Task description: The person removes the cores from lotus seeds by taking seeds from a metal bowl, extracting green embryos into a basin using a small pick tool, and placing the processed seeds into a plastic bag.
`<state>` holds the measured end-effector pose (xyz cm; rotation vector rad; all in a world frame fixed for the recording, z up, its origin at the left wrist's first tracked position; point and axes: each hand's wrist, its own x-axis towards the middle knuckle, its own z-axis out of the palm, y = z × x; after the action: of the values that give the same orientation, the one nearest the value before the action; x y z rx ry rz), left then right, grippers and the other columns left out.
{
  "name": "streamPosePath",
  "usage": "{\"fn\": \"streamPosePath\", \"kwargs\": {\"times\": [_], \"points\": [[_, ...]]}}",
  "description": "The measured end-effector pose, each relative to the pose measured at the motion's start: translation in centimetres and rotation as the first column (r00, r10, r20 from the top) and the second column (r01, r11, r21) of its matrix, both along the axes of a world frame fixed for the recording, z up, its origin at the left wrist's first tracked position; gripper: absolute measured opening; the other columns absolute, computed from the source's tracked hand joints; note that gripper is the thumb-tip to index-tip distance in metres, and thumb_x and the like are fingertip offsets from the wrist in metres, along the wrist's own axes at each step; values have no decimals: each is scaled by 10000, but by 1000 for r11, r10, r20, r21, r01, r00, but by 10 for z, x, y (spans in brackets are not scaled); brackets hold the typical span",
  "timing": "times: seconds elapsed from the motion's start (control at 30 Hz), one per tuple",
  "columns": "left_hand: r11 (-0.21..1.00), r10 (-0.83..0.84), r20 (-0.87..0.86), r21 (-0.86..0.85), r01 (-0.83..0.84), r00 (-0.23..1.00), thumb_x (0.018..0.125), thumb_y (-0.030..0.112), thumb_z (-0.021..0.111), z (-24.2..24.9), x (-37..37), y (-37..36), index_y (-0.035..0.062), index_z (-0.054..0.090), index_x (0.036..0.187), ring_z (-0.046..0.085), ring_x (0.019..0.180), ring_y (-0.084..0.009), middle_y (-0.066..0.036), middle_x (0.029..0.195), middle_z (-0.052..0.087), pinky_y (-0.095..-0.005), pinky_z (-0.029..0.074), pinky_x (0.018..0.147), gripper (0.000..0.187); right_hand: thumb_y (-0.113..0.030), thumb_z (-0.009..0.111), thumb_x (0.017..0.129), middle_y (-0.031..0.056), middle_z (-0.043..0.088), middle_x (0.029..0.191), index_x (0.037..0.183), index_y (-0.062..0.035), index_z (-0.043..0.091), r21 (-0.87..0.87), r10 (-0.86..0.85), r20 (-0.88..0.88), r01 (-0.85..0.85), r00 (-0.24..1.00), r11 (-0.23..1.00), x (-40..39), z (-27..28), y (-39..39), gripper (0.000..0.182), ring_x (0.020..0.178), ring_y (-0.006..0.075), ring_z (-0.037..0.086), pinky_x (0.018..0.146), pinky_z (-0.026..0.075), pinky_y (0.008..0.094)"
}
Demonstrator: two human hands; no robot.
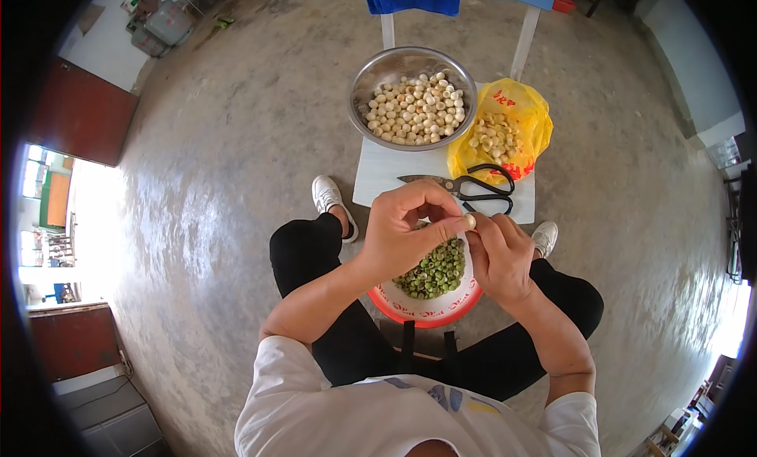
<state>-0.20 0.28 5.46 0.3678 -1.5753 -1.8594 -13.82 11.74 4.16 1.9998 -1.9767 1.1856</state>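
My left hand and my right hand meet at their fingertips above a basin. Pinched between the thumbs and fingers is one small, pale, round lotus seed. Under my hands, the white basin with a red rim holds many small green pieces; my left hand hides part of them. Just beyond my fingers, black-handled scissors lie on a white board, blades pointing left.
A steel bowl full of pale round seeds stands on the white board. Right of it, an open yellow plastic bag contains pale yellowish pieces. Behind stands a table leg. Gas cylinders are far left.
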Motion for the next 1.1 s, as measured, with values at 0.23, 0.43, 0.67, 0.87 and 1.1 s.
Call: {"fn": "streamPosePath", "kwargs": {"times": [0.23,0.43,0.67,0.87,1.1], "points": [[991,115,19,-71,-113,993,802,14,690,0,8,-7,-7,619,872,558,729,-68,-44,824,591,-218,461,637,102,-20,578,850,104,496,691,955,9,566,58,56,350,-82,935,995,-5,-4,2,111,564,226,506,508,414,311],[816,-83,431,-487,310,898,754,49,707,-30,17,7,43,638,973,576,697,-150,-61,811,597,-261,462,655,230,-58,475,938,91,493,710,947,25,551,73,88,606,-166,791,983,-8,0,4,113,596,168,484,554,385,277],[988,-146,261,95,125,954,815,41,666,-8,14,1,-9,604,1060,590,684,-97,-38,804,608,-220,473,598,257,-111,486,936,90,467,709,918,15,554,46,135,554,-192,822,980,-7,-2,2,144,576,191,443,544,365,295],[875,-264,45,431,220,963,870,6,598,-1,9,1,-50,567,1083,593,651,-115,-74,807,619,-221,479,553,222,-43,524,897,104,483,716,873,3,543,35,166,473,-206,865,978,-1,-7,-4,56,572,221,472,524,386,309],[823,-286,-14,509,253,958,880,11,582,-4,6,1,-44,582,1030,587,634,-120,-88,804,628,-227,466,526,160,-3,548,866,115,498,726,834,-3,526,17,190,463,-223,866,975,0,-7,-4,39,558,248,489,504,399,324]]}}
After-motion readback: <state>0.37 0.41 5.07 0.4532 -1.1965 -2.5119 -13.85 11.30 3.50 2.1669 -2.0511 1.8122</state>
